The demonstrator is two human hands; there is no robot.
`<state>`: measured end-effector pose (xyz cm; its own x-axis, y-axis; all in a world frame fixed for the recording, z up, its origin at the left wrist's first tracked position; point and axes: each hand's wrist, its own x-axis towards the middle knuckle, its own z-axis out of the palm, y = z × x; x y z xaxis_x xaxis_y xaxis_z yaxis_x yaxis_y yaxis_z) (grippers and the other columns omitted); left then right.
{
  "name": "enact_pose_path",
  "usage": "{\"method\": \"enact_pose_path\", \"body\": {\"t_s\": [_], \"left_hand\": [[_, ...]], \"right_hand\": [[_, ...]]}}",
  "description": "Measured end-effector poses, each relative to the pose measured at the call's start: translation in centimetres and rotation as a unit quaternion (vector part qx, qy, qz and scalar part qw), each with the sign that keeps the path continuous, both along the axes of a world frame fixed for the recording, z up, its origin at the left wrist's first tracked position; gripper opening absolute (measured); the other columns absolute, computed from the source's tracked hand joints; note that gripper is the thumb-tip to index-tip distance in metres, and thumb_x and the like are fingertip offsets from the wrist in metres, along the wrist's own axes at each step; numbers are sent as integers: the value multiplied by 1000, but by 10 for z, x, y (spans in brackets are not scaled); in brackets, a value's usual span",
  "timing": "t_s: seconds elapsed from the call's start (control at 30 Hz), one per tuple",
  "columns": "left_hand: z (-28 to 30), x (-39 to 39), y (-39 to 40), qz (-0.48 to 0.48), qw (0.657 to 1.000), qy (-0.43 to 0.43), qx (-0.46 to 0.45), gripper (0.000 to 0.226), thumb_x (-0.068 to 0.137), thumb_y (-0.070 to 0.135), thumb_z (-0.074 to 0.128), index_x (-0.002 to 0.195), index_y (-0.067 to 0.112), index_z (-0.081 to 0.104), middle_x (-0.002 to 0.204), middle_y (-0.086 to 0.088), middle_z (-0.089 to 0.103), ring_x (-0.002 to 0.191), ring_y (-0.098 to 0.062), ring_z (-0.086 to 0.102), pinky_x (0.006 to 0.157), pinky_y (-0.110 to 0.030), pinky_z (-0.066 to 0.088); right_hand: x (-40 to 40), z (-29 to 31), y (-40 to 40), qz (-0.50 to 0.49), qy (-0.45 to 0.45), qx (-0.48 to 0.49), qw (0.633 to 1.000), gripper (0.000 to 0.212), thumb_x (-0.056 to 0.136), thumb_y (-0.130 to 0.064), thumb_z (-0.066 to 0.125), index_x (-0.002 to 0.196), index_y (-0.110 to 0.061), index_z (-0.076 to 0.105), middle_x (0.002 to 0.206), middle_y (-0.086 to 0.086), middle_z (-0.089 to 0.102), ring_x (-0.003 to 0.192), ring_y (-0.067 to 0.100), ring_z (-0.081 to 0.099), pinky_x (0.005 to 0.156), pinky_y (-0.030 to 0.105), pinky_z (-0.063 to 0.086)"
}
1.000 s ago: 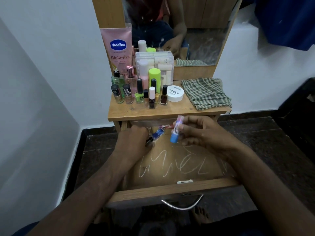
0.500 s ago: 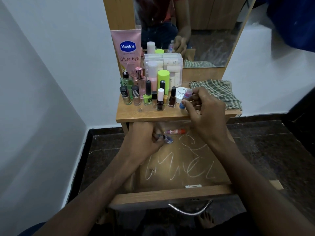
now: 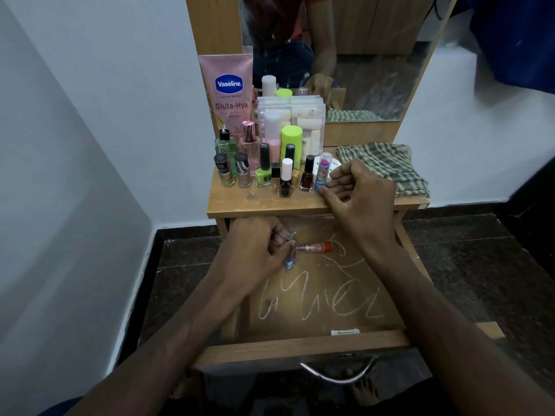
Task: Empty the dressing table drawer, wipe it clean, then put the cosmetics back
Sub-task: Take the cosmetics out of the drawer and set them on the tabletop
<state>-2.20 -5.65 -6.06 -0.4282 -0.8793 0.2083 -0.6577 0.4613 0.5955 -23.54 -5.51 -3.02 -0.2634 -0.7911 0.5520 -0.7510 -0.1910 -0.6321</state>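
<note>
The wooden drawer (image 3: 300,345) is pulled out, its floor marked with white chalk scribbles. My left hand (image 3: 255,250) is inside it at the back and grips a small blue bottle (image 3: 289,259). A small pink tube with an orange cap (image 3: 315,247) lies on the drawer floor just right of that hand. My right hand (image 3: 357,193) is on the tabletop and pinches an upright blue-and-pink lip balm stick (image 3: 322,172) at the right end of the row of nail polish bottles (image 3: 285,178).
Several bottles, a pink Vaseline tube (image 3: 229,91), a lime-capped bottle (image 3: 291,142), a clear box (image 3: 303,115) and a white jar stand on the left of the dressing table top (image 3: 255,202). A green checked cloth (image 3: 384,166) lies on the right. A mirror (image 3: 375,55) stands behind. White walls flank the table.
My right hand carried the lip balm stick from above the drawer up to the tabletop and stood it beside the brown nail polish. My left hand stayed in the drawer, turning the blue bottle.
</note>
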Motion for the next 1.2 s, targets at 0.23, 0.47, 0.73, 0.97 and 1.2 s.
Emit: {"method": "enact_pose_path", "body": {"t_s": [0.23, 0.47, 0.73, 0.97, 1.2], "left_hand": [[5, 5, 1, -11, 1000, -1, -24, 8, 100, 38, 69, 104, 33, 66, 90, 18, 70, 81, 4, 65, 72, -26, 60], [8, 4, 1, -46, 997, 60, 21, 6, 113, 33, 42, 112, 28, 44, 88, 8, 72, 66, -1, 69, 59, -33, 61], [16, 4, 15, -37, 957, 132, 257, 24, 110, 37, 47, 122, 22, 63, 88, -3, 77, 60, -13, 73, 47, -22, 54], [27, 9, 19, -71, 911, 213, 346, 33, 100, 33, 68, 131, 22, 67, 102, -2, 80, 87, -17, 79, 64, -26, 63], [34, 0, 20, -74, 923, 266, 267, 38, 98, 20, 74, 135, 22, 69, 113, -1, 78, 100, -14, 78, 72, -25, 64]], "right_hand": [[-7, 2, 36, 50, 71, 20, 996, 10, 84, -21, 84, 88, -21, 75, 75, -15, 67, 66, 0, 65, 64, 15, 57], [7, -23, 18, 113, 279, 416, 858, 20, 91, -25, 77, 111, -27, 74, 113, 4, 66, 101, 24, 68, 87, 43, 61], [-3, -18, 39, 146, 309, 415, 843, 20, 97, -39, 70, 101, -19, 69, 101, 1, 68, 88, 18, 64, 76, 37, 55], [-25, 20, 59, 86, 0, 85, 993, 18, 91, -25, 80, 106, -21, 71, 93, -14, 71, 85, 0, 69, 71, 8, 53], [-16, 15, 12, -27, 9, -3, 1000, 25, 87, -19, 85, 109, -11, 76, 94, -3, 75, 82, 7, 71, 78, 19, 60]]}}
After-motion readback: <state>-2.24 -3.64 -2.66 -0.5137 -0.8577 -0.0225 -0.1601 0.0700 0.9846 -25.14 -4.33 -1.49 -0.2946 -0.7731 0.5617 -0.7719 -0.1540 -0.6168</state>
